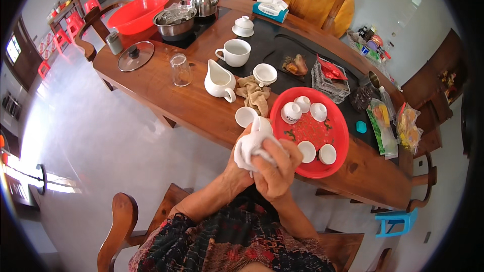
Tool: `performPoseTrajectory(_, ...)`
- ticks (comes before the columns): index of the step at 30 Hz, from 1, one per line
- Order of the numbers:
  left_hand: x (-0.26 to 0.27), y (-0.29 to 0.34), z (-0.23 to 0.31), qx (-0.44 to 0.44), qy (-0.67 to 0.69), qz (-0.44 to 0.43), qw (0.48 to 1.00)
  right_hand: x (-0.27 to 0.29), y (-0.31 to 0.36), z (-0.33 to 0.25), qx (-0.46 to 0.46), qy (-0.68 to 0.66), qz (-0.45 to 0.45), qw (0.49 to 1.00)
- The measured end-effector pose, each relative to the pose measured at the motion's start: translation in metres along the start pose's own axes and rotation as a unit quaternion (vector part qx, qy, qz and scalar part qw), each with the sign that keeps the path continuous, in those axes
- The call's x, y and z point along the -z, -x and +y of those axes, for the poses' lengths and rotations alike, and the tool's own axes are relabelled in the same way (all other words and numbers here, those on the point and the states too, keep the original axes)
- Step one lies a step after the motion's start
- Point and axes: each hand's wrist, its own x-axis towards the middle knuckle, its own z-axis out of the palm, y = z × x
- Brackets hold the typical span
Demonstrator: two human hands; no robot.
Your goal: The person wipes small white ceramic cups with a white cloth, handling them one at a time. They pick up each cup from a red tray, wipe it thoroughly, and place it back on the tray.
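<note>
Cloth (252, 150), white and bunched, wraps part of a small white cup (261, 125) in the person's two hands, just off the near-left side of the red tray (344, 133). The left hand (236, 163) has its grip closed around cup and cloth, its fingers mostly hidden behind the fabric. The right hand (276, 171) comes in from the tray's side, grip folded tight on the same cloth, fingers bent and pressing toward the cup.

Inside the tray are five more white cups (319, 112): three grouped toward its far side, two toward its near side with their open mouths showing. Just left of the tray, an upright white cup (245, 117) stands on the wooden worktop (151, 83). A crumpled tan cloth (254, 95) lies left of the tray's far part, beside a white pitcher (219, 83) farther left. Beyond the tray and to its left are a white bowl (265, 73) and a large white mug (236, 53). Behind the tray sits a clear basket (327, 86) bearing a red packet (331, 69); right of the tray lies a small teal object (361, 127).
</note>
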Motion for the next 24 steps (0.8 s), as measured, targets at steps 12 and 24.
performPoseTrajectory(12, -0.015, 0.009, -0.004, -0.149, -0.242, 0.061, 0.957, -0.009, -0.017, 0.001, -0.227, -0.149, -0.005, 0.962)
performPoseTrajectory(24, -0.006, 0.017, -0.012, 0.005, -0.193, 0.042, 0.98, 0.006, -0.027, 0.01, -0.068, -0.037, -0.05, 0.996)
